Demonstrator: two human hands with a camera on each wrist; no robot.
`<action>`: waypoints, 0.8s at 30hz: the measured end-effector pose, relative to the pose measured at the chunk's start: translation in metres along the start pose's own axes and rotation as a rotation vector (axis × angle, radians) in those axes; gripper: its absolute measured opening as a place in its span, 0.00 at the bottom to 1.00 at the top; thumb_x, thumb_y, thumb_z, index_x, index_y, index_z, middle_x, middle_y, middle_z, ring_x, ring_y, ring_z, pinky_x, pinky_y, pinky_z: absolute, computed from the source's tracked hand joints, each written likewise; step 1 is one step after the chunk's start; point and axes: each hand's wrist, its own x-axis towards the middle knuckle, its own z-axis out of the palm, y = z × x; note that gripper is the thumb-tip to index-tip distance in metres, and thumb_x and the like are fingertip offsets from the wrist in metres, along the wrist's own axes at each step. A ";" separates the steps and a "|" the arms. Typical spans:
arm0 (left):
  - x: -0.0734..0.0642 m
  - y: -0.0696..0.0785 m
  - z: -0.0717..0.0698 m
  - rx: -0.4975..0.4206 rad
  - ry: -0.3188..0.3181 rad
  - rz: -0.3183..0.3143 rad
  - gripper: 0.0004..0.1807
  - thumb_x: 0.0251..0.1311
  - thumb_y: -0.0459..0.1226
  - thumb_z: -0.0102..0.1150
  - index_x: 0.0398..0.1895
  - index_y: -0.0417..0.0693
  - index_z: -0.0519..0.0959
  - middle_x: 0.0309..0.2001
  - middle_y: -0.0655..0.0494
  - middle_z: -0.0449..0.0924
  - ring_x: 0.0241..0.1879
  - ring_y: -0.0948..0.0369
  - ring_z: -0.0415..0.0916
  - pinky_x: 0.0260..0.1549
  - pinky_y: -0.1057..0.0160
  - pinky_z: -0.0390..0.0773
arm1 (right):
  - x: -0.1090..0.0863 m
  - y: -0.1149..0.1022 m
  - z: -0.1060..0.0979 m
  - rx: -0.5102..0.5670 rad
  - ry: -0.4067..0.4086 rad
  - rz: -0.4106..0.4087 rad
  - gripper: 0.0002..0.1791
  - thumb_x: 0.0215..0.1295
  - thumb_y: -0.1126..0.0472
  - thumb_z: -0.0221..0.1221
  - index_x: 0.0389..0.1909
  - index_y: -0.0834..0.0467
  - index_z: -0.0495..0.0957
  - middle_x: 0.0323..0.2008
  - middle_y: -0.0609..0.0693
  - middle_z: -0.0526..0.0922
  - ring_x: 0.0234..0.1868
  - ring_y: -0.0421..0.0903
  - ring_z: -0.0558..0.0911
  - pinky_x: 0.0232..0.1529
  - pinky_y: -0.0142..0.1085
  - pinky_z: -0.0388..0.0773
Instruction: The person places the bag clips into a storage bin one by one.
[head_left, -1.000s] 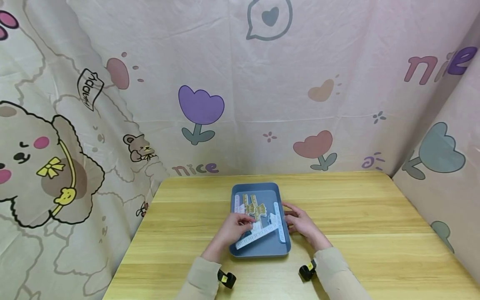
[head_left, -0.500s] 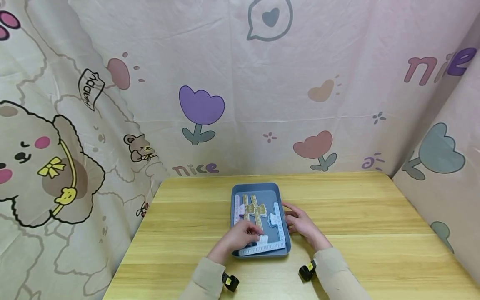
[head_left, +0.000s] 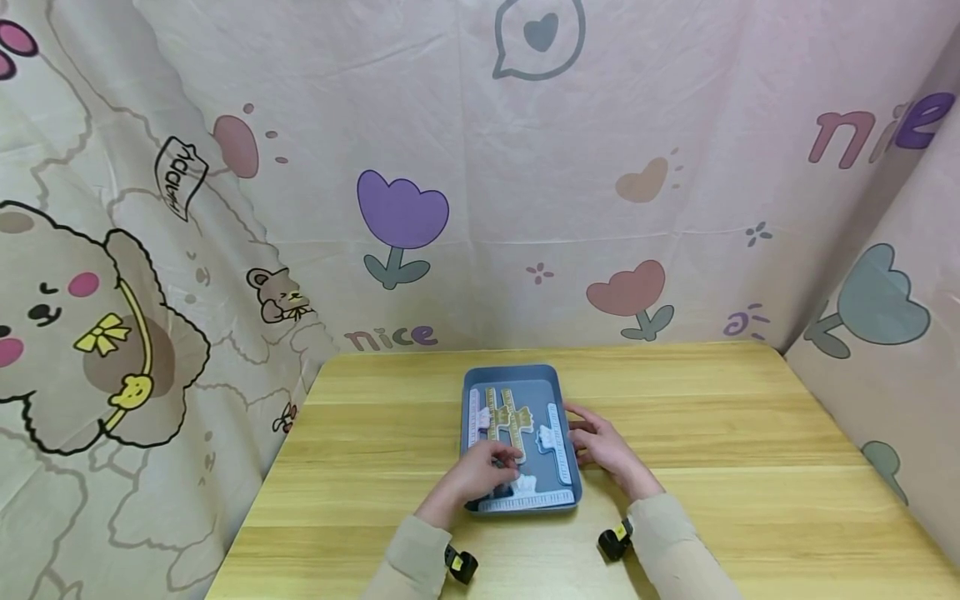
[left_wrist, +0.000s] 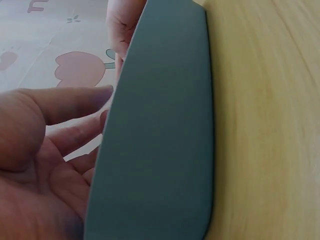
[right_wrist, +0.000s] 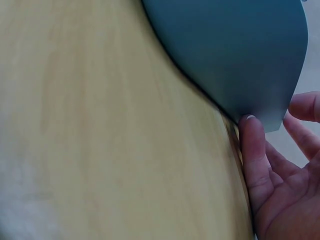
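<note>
A blue-grey tray [head_left: 536, 387] holds several flat ruler-like strips, each with a shaped tab on one side. My left hand [head_left: 483, 471] hovers over the tray's near left part, its fingertips close to the tab of a white strip [head_left: 528, 501] lying along the near wall. In the left wrist view, the left thumb and fingers [left_wrist: 75, 102] are apart, with nothing visible between them; the tray wall hides part of them. My right hand [head_left: 607, 446] rests at the tray's right side, and its thumb [right_wrist: 252, 142] touches the outer wall in the right wrist view.
Inside the tray, a pale blue strip [head_left: 558, 446] lies along the right wall. Two gold strips, one [head_left: 517, 425] nearer the middle, and a pinkish one [head_left: 473, 408] stand lengthwise at left. The wooden table [head_left: 712, 433] meets a patterned curtain [head_left: 525, 208] behind.
My left hand has brought the white strip from a slant across the tray down to the near wall, where it now lies, and the fingers have come off it. My right hand stays in place.
</note>
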 end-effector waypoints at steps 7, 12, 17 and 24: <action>-0.002 0.001 -0.004 -0.084 0.016 -0.015 0.19 0.60 0.29 0.62 0.54 0.32 0.77 0.35 0.52 0.76 0.27 0.56 0.76 0.29 0.57 0.79 | 0.004 0.003 -0.001 -0.013 -0.013 0.001 0.31 0.69 0.69 0.51 0.73 0.58 0.61 0.60 0.70 0.71 0.36 0.53 0.81 0.32 0.43 0.80; -0.004 0.000 -0.010 -0.079 0.058 0.002 0.19 0.60 0.29 0.62 0.55 0.32 0.76 0.36 0.52 0.77 0.26 0.58 0.74 0.26 0.62 0.77 | 0.003 0.005 -0.001 -0.014 -0.026 -0.010 0.31 0.70 0.68 0.51 0.74 0.59 0.60 0.60 0.71 0.71 0.37 0.53 0.81 0.33 0.44 0.81; -0.005 -0.001 -0.018 -0.074 0.121 0.022 0.20 0.60 0.29 0.62 0.56 0.33 0.76 0.36 0.53 0.78 0.26 0.61 0.73 0.24 0.67 0.74 | 0.000 0.004 -0.002 -0.029 -0.035 -0.021 0.31 0.70 0.67 0.51 0.74 0.56 0.61 0.61 0.69 0.71 0.39 0.53 0.81 0.35 0.44 0.81; -0.009 -0.004 -0.029 -0.044 0.206 0.008 0.26 0.60 0.28 0.62 0.63 0.37 0.73 0.37 0.52 0.77 0.26 0.61 0.70 0.23 0.67 0.73 | -0.005 0.001 -0.007 0.004 -0.062 -0.033 0.32 0.71 0.66 0.51 0.75 0.58 0.58 0.62 0.70 0.69 0.38 0.53 0.82 0.37 0.45 0.82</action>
